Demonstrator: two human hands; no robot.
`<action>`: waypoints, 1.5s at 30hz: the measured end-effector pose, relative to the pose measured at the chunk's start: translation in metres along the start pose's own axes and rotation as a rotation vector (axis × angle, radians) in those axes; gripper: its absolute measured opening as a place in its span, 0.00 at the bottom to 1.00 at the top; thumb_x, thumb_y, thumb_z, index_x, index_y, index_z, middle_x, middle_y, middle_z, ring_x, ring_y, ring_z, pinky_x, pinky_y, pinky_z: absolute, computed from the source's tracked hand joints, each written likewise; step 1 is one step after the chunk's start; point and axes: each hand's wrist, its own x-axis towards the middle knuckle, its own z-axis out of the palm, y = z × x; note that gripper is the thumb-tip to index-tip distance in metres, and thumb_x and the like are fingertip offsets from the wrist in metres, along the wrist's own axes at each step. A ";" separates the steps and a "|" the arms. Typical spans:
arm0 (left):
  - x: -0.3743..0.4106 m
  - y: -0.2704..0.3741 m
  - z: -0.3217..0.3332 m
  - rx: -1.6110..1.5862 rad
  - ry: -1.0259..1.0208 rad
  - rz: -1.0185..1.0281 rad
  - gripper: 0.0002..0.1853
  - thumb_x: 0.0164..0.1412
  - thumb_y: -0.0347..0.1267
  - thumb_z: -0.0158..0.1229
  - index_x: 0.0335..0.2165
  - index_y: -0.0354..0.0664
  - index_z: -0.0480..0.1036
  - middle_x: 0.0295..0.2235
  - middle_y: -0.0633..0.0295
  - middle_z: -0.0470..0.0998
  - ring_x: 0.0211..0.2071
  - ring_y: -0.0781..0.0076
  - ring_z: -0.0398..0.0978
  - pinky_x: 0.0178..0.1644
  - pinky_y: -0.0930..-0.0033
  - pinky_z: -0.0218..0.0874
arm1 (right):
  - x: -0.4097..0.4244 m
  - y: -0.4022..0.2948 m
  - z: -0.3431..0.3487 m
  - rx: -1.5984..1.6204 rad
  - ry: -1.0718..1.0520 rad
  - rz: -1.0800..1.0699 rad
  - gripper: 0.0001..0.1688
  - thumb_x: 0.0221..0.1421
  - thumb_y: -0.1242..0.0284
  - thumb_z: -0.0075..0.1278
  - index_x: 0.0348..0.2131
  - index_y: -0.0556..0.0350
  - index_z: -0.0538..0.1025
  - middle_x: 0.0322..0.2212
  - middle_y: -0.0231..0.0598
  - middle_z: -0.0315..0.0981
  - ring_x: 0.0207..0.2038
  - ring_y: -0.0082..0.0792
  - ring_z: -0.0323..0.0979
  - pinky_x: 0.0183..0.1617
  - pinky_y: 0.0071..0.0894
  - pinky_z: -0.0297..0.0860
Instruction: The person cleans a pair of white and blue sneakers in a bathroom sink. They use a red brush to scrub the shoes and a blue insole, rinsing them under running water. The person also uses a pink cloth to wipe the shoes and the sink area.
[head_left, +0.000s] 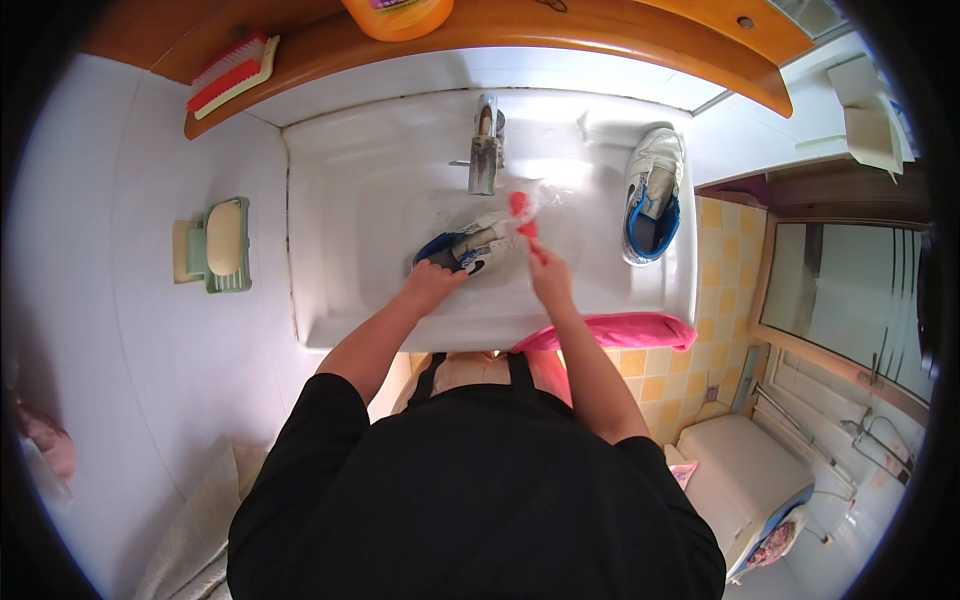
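Inside the white sink, a white sneaker with blue lining lies with its toe to the right. My left hand grips it at the heel and side. A red-handled brush is held in my right hand, its head against or just beside the toe; the bristles are blurred. The matching sneaker rests at the sink's right side, toe pointing away from me. A metal faucet stands above the sneaker in my left hand.
A pink cloth hangs over the sink's front right edge. Bar soap sits in a green wall-mounted dish at left. On the wooden shelf are a red-and-white brush and an orange bottle. A toilet-like white fixture is at lower right.
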 end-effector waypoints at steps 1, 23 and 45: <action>0.001 -0.004 0.003 -0.009 0.002 -0.016 0.19 0.51 0.25 0.49 0.43 0.56 0.67 0.25 0.66 0.74 0.30 0.66 0.74 0.34 0.64 0.58 | -0.015 -0.025 0.001 -0.134 -0.080 -0.059 0.20 0.56 0.61 0.43 0.49 0.35 0.71 0.33 0.48 0.75 0.37 0.48 0.74 0.41 0.44 0.68; 0.007 -0.015 -0.014 -0.451 0.060 -0.210 0.29 0.48 0.25 0.59 0.48 0.51 0.57 0.25 0.50 0.74 0.30 0.47 0.73 0.33 0.49 0.61 | -0.007 -0.019 -0.011 -0.497 -0.101 0.004 0.14 0.60 0.61 0.37 0.40 0.33 0.74 0.25 0.46 0.73 0.28 0.51 0.73 0.30 0.50 0.69; -0.001 -0.005 -0.014 -0.237 0.495 0.191 0.15 0.54 0.28 0.49 0.43 0.45 0.66 0.34 0.52 0.75 0.37 0.58 0.73 0.38 0.58 0.62 | 0.000 -0.006 -0.037 -0.490 0.048 0.002 0.17 0.57 0.62 0.43 0.46 0.27 0.73 0.27 0.44 0.73 0.30 0.46 0.74 0.34 0.45 0.70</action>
